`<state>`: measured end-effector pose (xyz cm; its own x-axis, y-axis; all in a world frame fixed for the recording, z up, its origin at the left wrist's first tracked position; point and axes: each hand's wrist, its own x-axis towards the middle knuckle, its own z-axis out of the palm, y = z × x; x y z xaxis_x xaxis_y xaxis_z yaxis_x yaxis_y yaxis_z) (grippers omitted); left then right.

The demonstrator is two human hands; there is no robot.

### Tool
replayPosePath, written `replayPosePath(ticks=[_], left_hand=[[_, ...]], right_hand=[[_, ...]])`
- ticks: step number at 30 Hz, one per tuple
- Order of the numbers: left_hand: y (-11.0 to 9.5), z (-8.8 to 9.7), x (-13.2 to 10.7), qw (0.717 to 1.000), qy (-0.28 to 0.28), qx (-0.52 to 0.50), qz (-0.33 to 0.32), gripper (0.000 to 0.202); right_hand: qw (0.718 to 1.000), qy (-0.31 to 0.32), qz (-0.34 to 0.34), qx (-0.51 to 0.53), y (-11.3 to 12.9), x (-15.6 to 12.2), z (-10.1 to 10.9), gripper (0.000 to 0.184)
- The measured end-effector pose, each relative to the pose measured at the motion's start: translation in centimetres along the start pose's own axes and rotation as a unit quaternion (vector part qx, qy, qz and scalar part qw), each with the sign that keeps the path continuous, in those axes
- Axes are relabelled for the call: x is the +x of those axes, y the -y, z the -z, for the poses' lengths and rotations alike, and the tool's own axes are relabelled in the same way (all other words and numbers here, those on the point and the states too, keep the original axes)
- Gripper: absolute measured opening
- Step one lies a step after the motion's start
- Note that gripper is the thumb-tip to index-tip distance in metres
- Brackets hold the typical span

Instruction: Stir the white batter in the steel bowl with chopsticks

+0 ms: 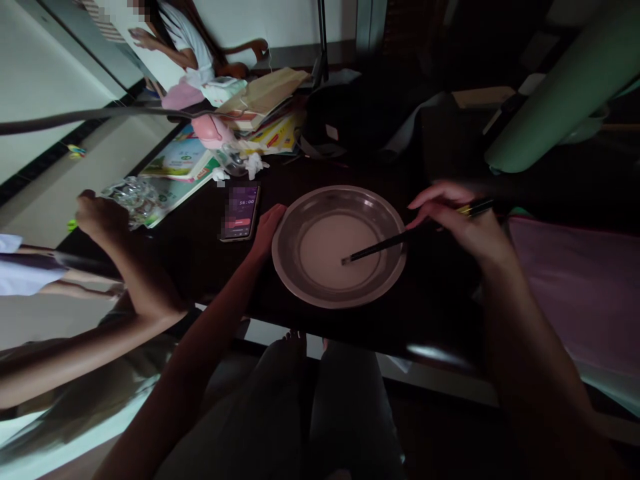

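Observation:
A round metal basin stands on the dark table with a cloudy, pale liquid in it. My left hand grips the basin's left rim; its fingers are partly hidden along the outside. Over the right rim, my right hand is closed around black chopsticks with a gold band near the upper end. They slant down to the left, and their tips reach the liquid near the middle of the basin. Whether one or two sticks are held is hard to tell.
A phone showing a timer lies left of the basin. Behind it are crumpled tissues, books, a pink bottle and a glass bowl. Another person's arm rests at left. Pink fabric lies at right.

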<state>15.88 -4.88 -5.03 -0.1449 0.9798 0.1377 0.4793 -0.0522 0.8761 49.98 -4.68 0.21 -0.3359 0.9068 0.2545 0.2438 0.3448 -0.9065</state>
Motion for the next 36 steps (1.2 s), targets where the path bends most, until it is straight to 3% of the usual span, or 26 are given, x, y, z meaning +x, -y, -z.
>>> replayPosePath(ticks=[3,9,14,20,26,29,33,36], left_hand=[[0.3,0.1,0.1,1.0,0.003,-0.009,0.0,0.032],[0.3,-0.1,0.1,1.0,-0.002,-0.006,0.003,0.033],[-0.1,-0.1,0.1,1.0,-0.001,-0.026,0.017,0.032],[-0.2,-0.2,0.0,0.999,-0.004,-0.036,0.024,0.032],[0.1,-0.1,0.1,1.0,-0.003,0.004,0.004,0.031],[0.3,0.0,0.1,1.0,0.003,-0.014,0.003,0.032],[0.2,0.0,0.1,1.0,0.002,0.002,0.0,0.032],[-0.2,-0.1,0.1,1.0,0.004,0.013,-0.003,0.031]], right_hand=[[0.999,0.031,0.018,-0.016,0.2,0.2,-0.7,0.01],[0.999,-0.05,0.009,-0.011,-0.1,0.1,0.7,0.011],[0.999,0.045,0.011,0.001,0.0,0.1,-0.4,0.01],[0.998,-0.056,-0.007,-0.033,-0.1,0.1,0.6,0.013],[0.999,0.039,0.001,-0.005,0.0,0.0,-0.3,0.012],[1.0,0.008,0.01,-0.029,0.2,0.2,-0.5,0.011],[0.998,-0.059,-0.004,-0.023,0.2,0.1,0.8,0.01],[1.0,-0.014,-0.01,-0.012,0.1,0.0,0.6,0.011]])
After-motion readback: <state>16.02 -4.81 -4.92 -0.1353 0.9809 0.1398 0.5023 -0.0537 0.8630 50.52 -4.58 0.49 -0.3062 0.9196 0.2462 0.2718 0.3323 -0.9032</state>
